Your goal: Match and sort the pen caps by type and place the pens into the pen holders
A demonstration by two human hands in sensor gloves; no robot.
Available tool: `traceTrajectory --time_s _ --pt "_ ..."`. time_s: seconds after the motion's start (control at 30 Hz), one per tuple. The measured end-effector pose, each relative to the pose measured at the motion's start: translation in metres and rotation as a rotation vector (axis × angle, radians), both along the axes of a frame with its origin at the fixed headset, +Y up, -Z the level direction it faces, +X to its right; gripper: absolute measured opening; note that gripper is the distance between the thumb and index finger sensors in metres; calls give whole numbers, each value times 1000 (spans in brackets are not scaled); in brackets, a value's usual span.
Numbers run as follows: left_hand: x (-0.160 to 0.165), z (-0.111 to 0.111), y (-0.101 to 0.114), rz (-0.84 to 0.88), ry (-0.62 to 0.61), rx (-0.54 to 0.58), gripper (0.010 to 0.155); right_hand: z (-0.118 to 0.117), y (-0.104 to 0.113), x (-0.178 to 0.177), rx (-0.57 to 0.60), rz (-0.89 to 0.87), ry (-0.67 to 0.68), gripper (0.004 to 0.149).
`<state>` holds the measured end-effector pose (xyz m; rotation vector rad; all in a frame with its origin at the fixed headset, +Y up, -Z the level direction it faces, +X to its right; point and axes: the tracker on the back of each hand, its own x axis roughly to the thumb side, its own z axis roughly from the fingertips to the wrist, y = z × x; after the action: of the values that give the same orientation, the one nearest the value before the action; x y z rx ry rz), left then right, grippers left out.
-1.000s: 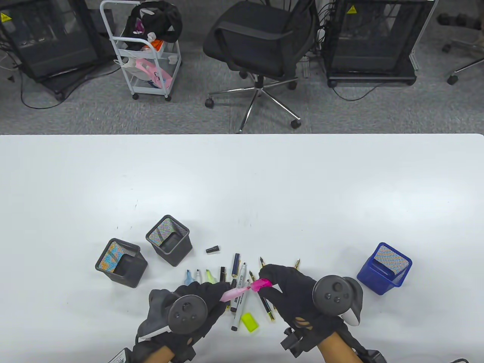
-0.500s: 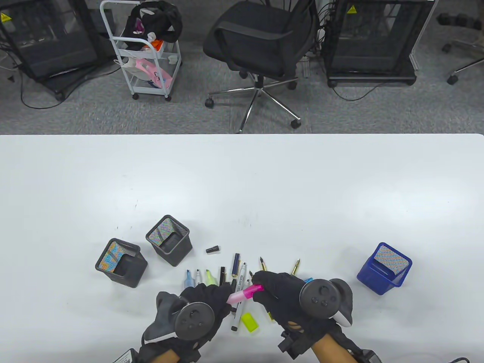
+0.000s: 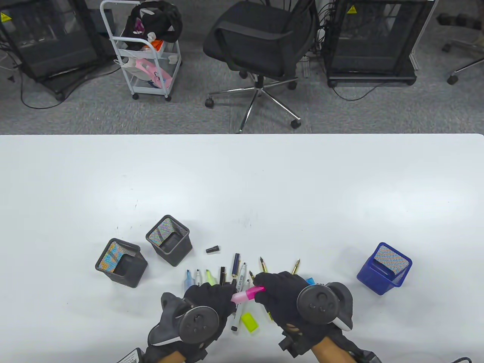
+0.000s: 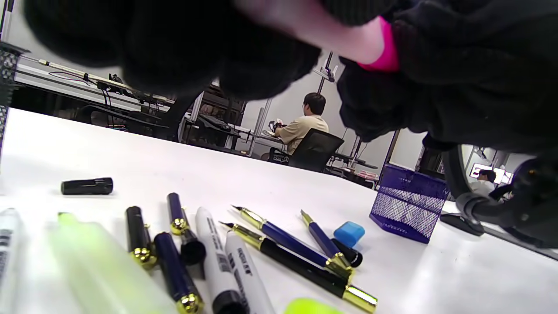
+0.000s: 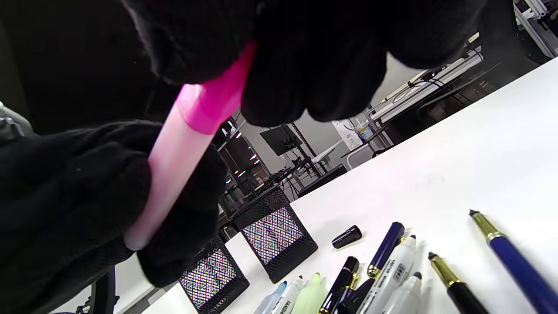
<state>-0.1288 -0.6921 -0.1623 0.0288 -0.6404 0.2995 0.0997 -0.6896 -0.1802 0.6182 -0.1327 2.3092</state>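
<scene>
While the pink highlighter [image 3: 242,295] hung above the loose pens at lower centre of the table view, the left hand [image 3: 206,302] gripped its pale barrel and the right hand [image 3: 278,293] pinched the darker pink cap [image 5: 216,98], already seated on the barrel end. Judged light, rigid, smooth plastic, likely slippery in gloves; best held mid-barrel, cap pressed straight on. Counted: two black mesh holders [image 3: 169,240], one blue holder [image 3: 383,268], one yellow cap [image 3: 249,322], one blue cap [image 4: 349,233], one black cap [image 3: 213,249] on the surface [image 3: 242,181]. Loose pens overlapped; count uncertain.
</scene>
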Motion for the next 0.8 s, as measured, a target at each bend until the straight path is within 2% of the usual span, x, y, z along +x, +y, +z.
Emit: traceTrajectory --time_s 0.27,0.5,0.57,0.7,0.8 --pt "12 7 7 -125 6 195 50 11 2 -17 94 120 27 52" --pt "10 9 11 0 -1 183 57 16 2 -27 89 59 6 54" --pt "5 7 12 33 2 156 65 15 3 -25 86 28 -2 54" --pt "-20 -4 24 118 57 131 82 12 1 -14 86 43 -31 55" --pt "-55 -12 41 232 146 133 84 7 -2 -5 68 39 -54 56"
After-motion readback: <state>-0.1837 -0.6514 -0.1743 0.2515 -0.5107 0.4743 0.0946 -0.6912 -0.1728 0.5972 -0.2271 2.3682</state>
